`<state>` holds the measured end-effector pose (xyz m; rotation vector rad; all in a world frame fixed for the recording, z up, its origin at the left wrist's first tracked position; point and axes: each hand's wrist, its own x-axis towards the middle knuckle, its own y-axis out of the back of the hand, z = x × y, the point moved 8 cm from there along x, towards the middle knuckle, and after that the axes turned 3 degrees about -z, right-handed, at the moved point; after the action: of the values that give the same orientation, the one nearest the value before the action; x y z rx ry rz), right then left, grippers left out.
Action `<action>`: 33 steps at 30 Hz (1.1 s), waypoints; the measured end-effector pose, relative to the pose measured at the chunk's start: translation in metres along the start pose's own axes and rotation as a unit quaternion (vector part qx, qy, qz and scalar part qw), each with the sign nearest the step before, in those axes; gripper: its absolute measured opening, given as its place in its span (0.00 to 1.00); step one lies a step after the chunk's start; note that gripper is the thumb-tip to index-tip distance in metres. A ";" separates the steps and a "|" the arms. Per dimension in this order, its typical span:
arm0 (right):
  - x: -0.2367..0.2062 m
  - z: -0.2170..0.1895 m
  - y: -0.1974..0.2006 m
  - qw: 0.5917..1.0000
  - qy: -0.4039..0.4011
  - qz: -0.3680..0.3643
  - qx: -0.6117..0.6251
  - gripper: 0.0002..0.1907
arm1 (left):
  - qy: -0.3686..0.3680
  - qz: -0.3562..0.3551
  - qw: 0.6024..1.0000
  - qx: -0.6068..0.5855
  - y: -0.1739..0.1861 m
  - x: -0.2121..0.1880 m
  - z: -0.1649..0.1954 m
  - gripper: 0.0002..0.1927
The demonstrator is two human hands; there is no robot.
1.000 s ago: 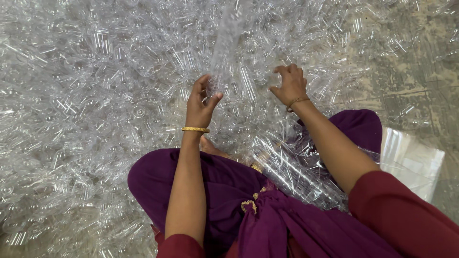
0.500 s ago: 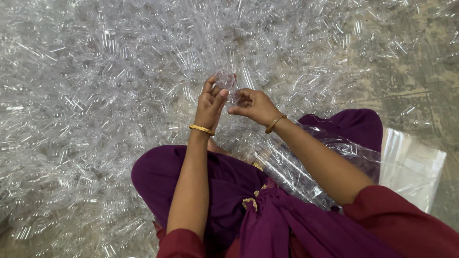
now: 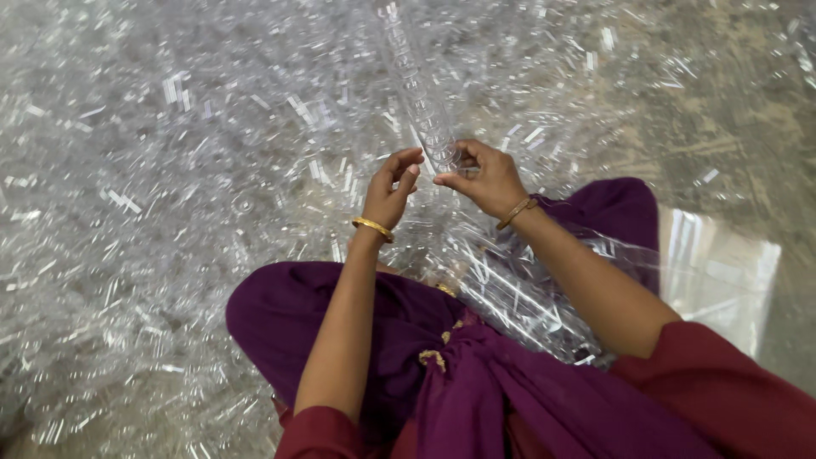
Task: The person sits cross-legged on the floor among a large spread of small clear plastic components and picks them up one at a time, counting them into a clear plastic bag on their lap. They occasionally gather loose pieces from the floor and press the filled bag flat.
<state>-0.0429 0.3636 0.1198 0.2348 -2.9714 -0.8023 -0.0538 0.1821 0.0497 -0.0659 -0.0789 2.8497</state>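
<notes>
So the person is sitting on the floor in purple clothes, right in the middle of a huge spread of small clear plastic tubes that covers pretty much everything in front of and to the left of them. The right hand is pinching the lower end of a long stack of clear tubes, thumb and fingers closed around it, and the stack runs up and away from the hands, tilted a bit to the left. The left hand is just beside that same lower end, fingers curled and partly apart, fingertips close to the stack, but it's hard to tell if they actually touch it. Both wrists have a gold bangle. There's a bundle of clear tubes in a plastic bag lying across the lap under the right forearm, and a flat shiny plastic sheet sits on the floor off to the right.
</notes>
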 end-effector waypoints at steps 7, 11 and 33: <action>-0.079 -0.028 0.110 0.983 0.111 0.078 -0.128 0.30 | 0.026 -0.169 0.968 0.185 -0.159 0.005 -0.020 0.16; -0.137 -0.026 0.171 0.970 0.087 0.116 -0.194 0.32 | -0.263 -0.233 0.883 0.310 -0.261 -0.013 -0.003 0.19; -0.481 0.109 0.347 0.879 -0.108 0.227 -0.404 0.27 | -0.190 -0.314 0.865 0.343 -0.434 -0.068 0.065 0.10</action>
<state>0.3758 0.7914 0.1941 -0.5954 -2.3765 -1.9333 0.1311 0.5749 0.1431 0.5617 0.6984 2.0480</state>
